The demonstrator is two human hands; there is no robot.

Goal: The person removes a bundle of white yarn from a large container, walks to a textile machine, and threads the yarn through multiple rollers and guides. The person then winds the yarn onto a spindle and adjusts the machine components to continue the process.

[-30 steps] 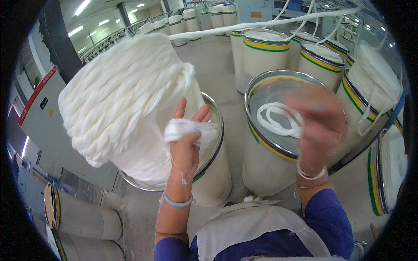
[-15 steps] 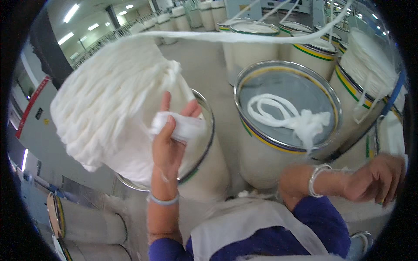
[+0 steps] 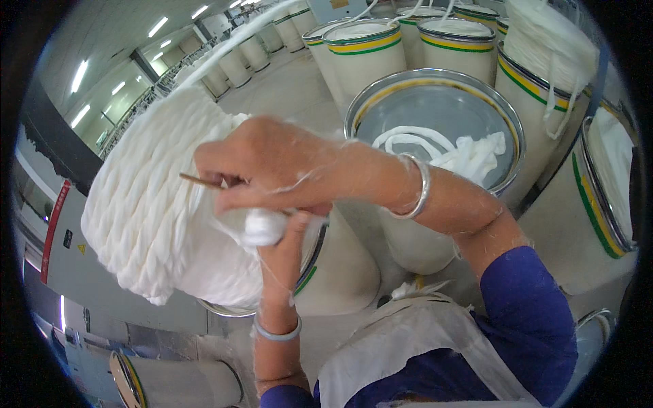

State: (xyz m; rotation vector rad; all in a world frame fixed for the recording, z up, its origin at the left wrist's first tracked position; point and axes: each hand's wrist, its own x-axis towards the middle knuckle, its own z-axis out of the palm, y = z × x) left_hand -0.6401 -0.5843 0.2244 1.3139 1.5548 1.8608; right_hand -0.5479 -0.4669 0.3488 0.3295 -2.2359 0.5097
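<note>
two hands were seen pressed together against the heaped sliver coil (image 3: 156, 211). a white sliver end (image 3: 262, 228) was gripped by the left hand (image 3: 289, 228), directly beneath the right hand (image 3: 265, 163), closed on a thin stick (image 3: 201, 181) pointing leftward.

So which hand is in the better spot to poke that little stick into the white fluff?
Probably the right hand: it holds the thin stick just above the white sliver end. The left hand is underneath, busy gripping that end beside the big coil.
</note>
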